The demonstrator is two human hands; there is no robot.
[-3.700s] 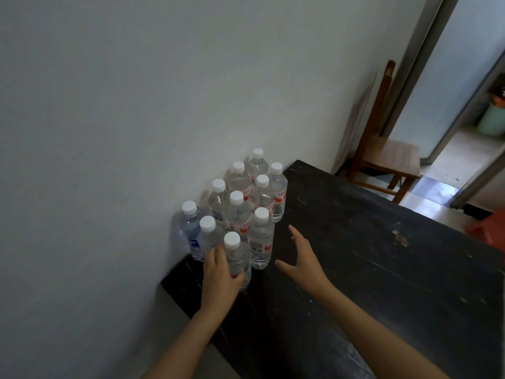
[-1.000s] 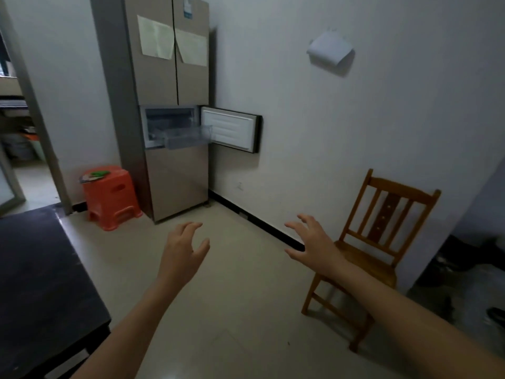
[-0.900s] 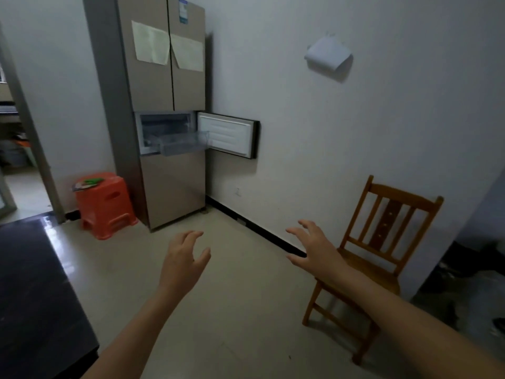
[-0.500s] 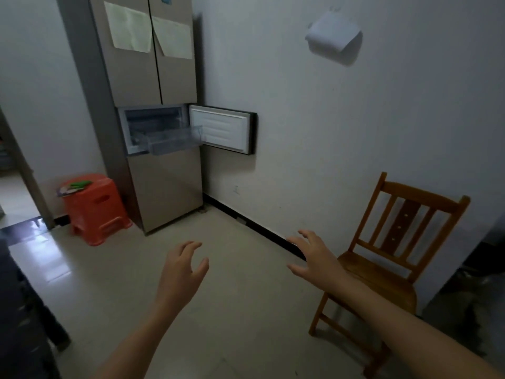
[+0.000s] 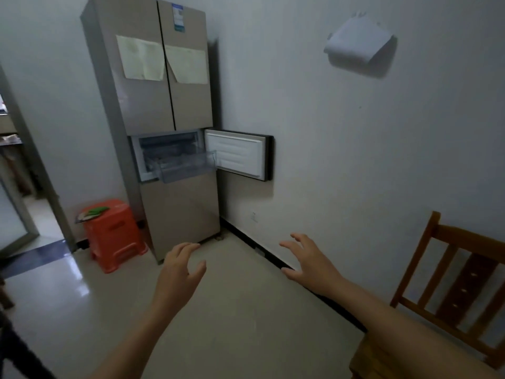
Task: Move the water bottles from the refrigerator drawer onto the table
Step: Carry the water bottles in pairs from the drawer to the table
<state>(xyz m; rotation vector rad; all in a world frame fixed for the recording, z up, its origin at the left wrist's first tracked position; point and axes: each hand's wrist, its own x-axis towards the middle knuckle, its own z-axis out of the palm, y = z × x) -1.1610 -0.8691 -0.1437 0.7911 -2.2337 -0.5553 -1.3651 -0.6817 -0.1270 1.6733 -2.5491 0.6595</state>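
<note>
A tall beige refrigerator [image 5: 164, 99] stands in the corner ahead. Its small middle door [image 5: 236, 153] hangs open to the right, and a clear plastic drawer [image 5: 188, 166] sticks out of the compartment. I cannot make out any bottles inside the drawer from here. My left hand [image 5: 177, 272] and my right hand [image 5: 308, 261] are stretched out in front of me over the floor, fingers spread and holding nothing. No water bottles are in view, and only a dark sliver of the table [image 5: 16, 348] shows at the lower left.
An orange plastic stool [image 5: 112, 236] with something green on it stands left of the refrigerator. A wooden chair [image 5: 459, 285] is at the right against the wall. A doorway [image 5: 24, 209] opens at the far left. Pale tiled floor [image 5: 240, 318] lies between me and the refrigerator.
I turned away from the table with its bottles and now face the refrigerator, which has come nearer. Both hands stay empty and spread. The table has slid almost out of view.
</note>
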